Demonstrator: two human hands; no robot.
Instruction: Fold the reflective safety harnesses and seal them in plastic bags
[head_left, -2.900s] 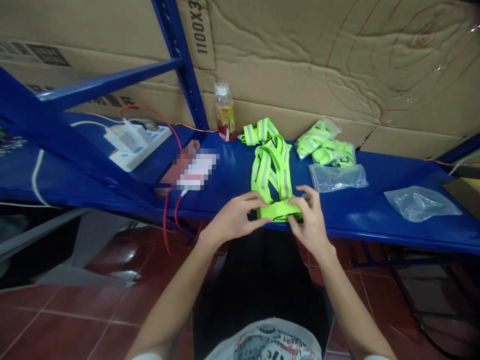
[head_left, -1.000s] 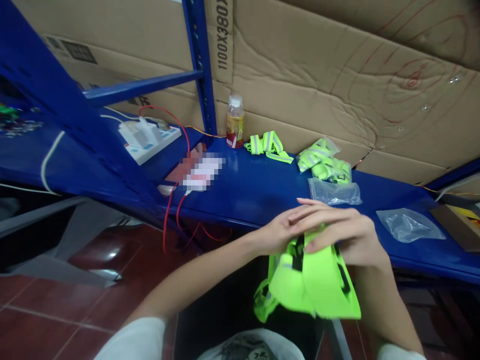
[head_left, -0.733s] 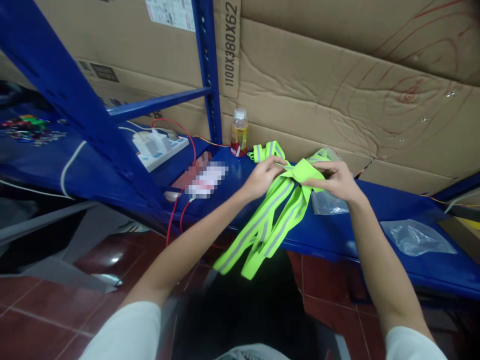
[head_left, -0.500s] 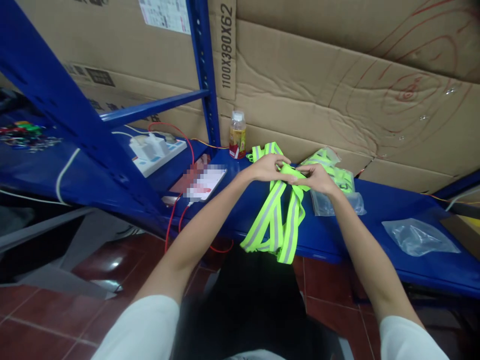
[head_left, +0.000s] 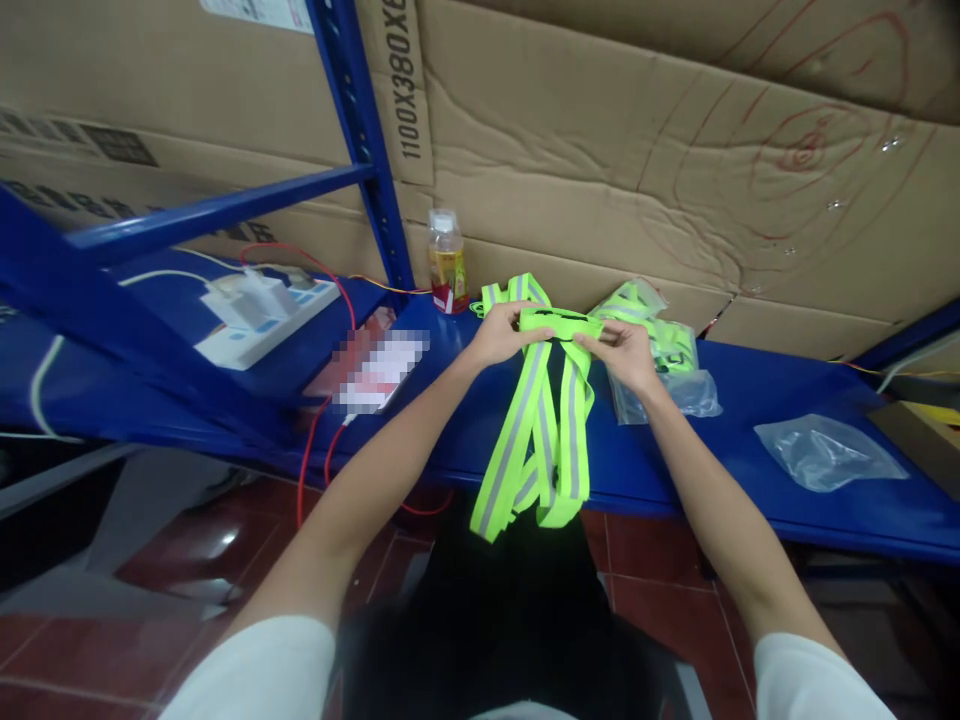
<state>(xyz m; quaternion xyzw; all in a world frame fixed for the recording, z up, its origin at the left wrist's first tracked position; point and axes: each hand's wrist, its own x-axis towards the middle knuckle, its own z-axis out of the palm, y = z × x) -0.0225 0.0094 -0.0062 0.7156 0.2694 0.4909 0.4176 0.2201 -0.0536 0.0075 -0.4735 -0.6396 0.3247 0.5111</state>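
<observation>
A neon yellow-green reflective strap bundle (head_left: 576, 430) with grey stripes hangs over the front edge of the blue shelf. My left hand (head_left: 508, 332) pinches the left end of its top band, and my right hand (head_left: 624, 350) grips the right end. Between them the band is stretched level, with a dark slot or strip showing in it. Behind my left hand more of the strap lies on the shelf. Just beyond my right hand sit similar straps (head_left: 673, 345) in clear plastic bags.
On the blue shelf (head_left: 735, 400) are a drink bottle (head_left: 448, 265), a phone (head_left: 386, 370) with a red cable, a white power strip (head_left: 270, 325) and a flat plastic bag (head_left: 829, 452). Cardboard (head_left: 555, 130) stands behind; a blue post (head_left: 367, 140) rises at left.
My hands have moved apart, and the top band between them is now pulled straight. The view has shifted slightly, with the shelf items further left in it.
</observation>
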